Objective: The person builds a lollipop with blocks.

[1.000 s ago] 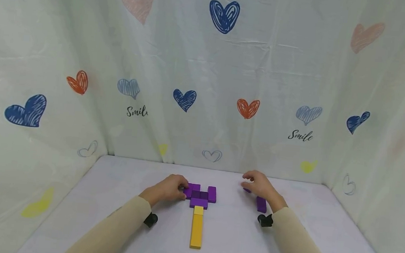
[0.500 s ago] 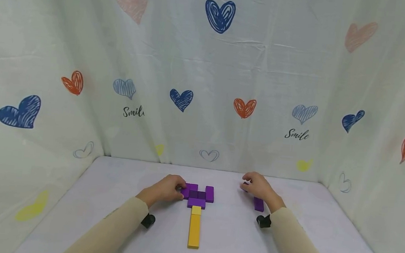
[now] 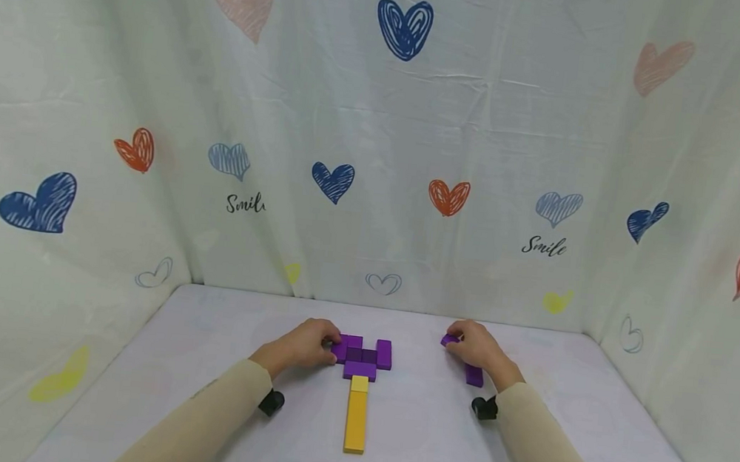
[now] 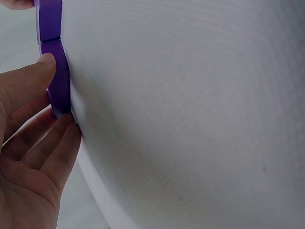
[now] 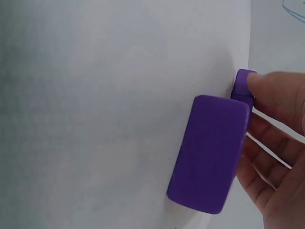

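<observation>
On the white table in the head view, my left hand (image 3: 303, 343) holds the outer left purple block (image 3: 338, 351) of a joined arrangement. Its thumb lies on the block (image 4: 59, 78) in the left wrist view, with fingers at the block's end. Farther right, my right hand (image 3: 477, 345) pinches a small purple block (image 3: 449, 339) between thumb and fingers. The right wrist view shows the thumb on that block (image 5: 242, 82). A loose rectangular purple block (image 3: 473, 376) lies under the right wrist, large in the right wrist view.
In the arrangement are two dark purple squares (image 3: 361, 355), a purple block (image 3: 359, 371) below them and an upright one (image 3: 383, 354) to the right. A yellow strip (image 3: 356, 423) runs toward me. A heart-printed curtain (image 3: 392, 136) borders the table's back and sides.
My right hand's fingers have come down and closed on the small purple block, which now shows at the fingertips. The left hand stays at its block; the head view shifted slightly.
</observation>
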Motion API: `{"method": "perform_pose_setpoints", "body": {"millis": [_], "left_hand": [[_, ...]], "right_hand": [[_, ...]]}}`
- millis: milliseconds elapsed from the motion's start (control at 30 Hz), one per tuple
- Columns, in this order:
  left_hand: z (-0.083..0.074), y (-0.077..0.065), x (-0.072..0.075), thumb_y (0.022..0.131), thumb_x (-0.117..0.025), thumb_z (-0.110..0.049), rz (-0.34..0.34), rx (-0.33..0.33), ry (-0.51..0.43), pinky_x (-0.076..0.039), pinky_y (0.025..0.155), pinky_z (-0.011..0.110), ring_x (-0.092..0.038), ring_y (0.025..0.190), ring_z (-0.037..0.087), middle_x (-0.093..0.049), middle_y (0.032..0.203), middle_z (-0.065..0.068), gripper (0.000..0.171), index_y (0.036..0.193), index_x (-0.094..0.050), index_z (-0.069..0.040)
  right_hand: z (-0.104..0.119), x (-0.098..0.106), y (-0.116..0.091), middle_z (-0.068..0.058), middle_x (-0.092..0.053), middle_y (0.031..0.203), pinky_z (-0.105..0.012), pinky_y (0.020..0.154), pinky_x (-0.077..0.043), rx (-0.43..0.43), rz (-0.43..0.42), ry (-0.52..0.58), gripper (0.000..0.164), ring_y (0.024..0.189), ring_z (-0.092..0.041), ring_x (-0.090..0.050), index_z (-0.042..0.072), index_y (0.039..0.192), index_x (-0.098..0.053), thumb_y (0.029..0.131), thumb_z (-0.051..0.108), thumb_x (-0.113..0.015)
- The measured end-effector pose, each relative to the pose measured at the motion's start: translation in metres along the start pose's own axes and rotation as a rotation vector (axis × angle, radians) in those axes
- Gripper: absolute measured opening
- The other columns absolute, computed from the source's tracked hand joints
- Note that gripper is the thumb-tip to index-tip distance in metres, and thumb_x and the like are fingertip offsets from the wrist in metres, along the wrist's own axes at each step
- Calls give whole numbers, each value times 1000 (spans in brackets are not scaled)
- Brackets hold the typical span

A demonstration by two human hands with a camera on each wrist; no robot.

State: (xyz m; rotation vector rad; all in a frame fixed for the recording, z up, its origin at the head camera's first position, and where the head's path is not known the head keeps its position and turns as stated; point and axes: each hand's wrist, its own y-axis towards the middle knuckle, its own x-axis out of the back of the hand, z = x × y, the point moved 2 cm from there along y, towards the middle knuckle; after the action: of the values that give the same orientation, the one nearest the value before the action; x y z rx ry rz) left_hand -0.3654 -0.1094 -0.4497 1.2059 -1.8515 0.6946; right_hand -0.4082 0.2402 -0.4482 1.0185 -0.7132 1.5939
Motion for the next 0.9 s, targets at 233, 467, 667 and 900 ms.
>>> {"method": "perform_pose_setpoints", "body": {"millis": [233,467,667,900], "left_hand": [[1,1,0,81,-76,-15,-4,-4,-3,-46,97,41,-56,101,21,-63,112,6,30,109,-67,-8],[1,1,-1,82,-76,-16,8,13,-12,-45,98,42,-56,104,21,-63,114,5,31,110,-67,-9],[-1,-1,0,82,-76,-14,7,2,-15,-46,97,41,-56,103,21,-63,113,6,30,109,-67,-8],[-1,-1,1,82,-76,-15,5,-1,-11,-46,98,41,-56,104,21,-63,114,6,31,110,-67,-8]], "right_hand": [[7,-5,6,-9,-65,100,-45,85,-49,35,-11,7,24,91,-24,-59,2,108,-68,84,8,-67],[23,-16,14,-8,-65,100,-44,88,-49,98,-13,4,24,95,-25,-59,2,105,-69,81,4,-67],[42,-25,22,-5,-64,97,-40,84,-50,65,22,29,22,89,-20,-57,3,105,-69,84,3,-66],[58,-34,31,-4,-63,94,-34,77,-51,70,38,57,21,84,-18,-56,4,104,-69,83,3,-66]]}}
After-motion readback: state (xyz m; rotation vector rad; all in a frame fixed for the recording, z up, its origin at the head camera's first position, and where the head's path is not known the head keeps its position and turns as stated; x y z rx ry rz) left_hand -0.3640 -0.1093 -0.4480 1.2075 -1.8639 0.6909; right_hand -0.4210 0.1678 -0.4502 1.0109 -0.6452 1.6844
